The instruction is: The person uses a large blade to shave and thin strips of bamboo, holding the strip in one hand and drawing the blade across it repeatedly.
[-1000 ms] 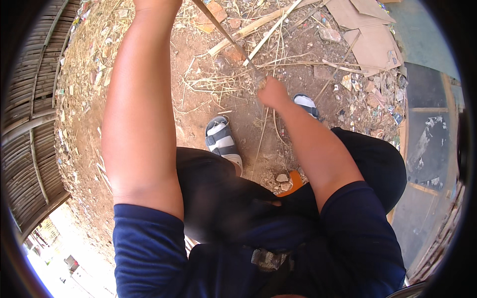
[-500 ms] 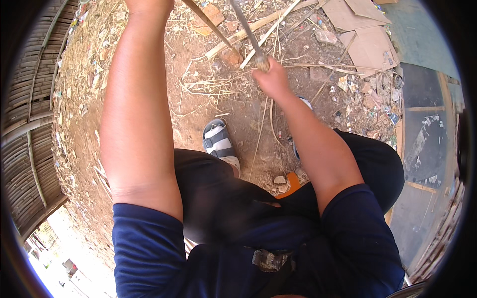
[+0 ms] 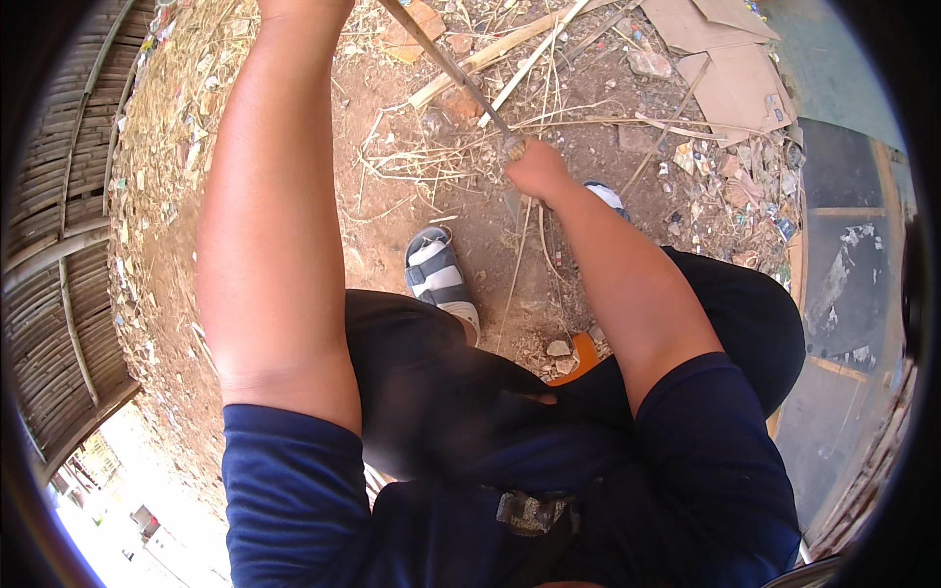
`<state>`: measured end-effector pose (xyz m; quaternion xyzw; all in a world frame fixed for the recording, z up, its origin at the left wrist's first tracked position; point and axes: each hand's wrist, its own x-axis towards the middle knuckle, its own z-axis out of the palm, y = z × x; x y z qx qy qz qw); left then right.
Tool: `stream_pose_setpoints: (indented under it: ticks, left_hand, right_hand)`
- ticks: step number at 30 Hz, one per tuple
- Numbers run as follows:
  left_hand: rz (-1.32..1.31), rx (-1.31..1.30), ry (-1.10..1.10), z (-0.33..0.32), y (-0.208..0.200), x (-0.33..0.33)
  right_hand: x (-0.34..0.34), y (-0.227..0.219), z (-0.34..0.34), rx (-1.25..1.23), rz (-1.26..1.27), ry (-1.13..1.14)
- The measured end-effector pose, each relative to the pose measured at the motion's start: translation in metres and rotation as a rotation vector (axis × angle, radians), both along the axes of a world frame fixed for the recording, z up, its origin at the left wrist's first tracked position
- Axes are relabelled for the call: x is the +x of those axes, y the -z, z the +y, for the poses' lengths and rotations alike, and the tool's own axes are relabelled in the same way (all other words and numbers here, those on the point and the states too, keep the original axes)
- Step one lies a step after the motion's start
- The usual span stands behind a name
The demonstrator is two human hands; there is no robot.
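Note:
My right hand (image 3: 541,170) is closed round the handle of a long, narrow grey-bladed knife (image 3: 487,106), held out in front of my knees. The blade points up and to the left, in line with a thin brown stick (image 3: 417,35) that comes in from the top edge. Where blade and stick meet I cannot make out whether they touch. Only the wrist end of my left hand (image 3: 304,8) shows at the top edge, close to the stick's upper end. Its fingers are out of sight.
Pale split strips (image 3: 470,73) and thin shavings (image 3: 412,162) litter the dirt ahead. Flattened cardboard (image 3: 730,83) lies at the far right, by a dark panel (image 3: 843,274). Near my sandalled foot (image 3: 436,269) is an orange curved piece (image 3: 585,361). A woven bamboo wall (image 3: 83,314) stands at left.
My right hand has turned the knife leftward and slightly down, from apart on the stick's right to in line with it. My left arm has shifted slightly right.

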<state>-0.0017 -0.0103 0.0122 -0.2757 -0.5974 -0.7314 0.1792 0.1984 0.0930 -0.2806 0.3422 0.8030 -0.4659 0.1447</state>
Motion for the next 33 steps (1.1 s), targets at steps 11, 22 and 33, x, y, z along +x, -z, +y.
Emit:
stream_pose_setpoints:
  ticks: [11, 22, 33]
  left_hand:
    - [0.049, -0.034, -0.071, -0.002, 0.000, -0.007]
    - [0.056, 0.029, -0.099, 0.001, 0.007, -0.015]
    - [0.061, 0.010, -0.147, 0.003, 0.005, -0.011]
  right_hand:
    - [-0.027, -0.048, 0.010, -0.121, 0.433, 0.372]
    - [0.025, 0.013, -0.012, 0.244, -0.111, -0.104]
    - [0.020, -0.007, -0.009, 0.296, -0.054, -0.037]
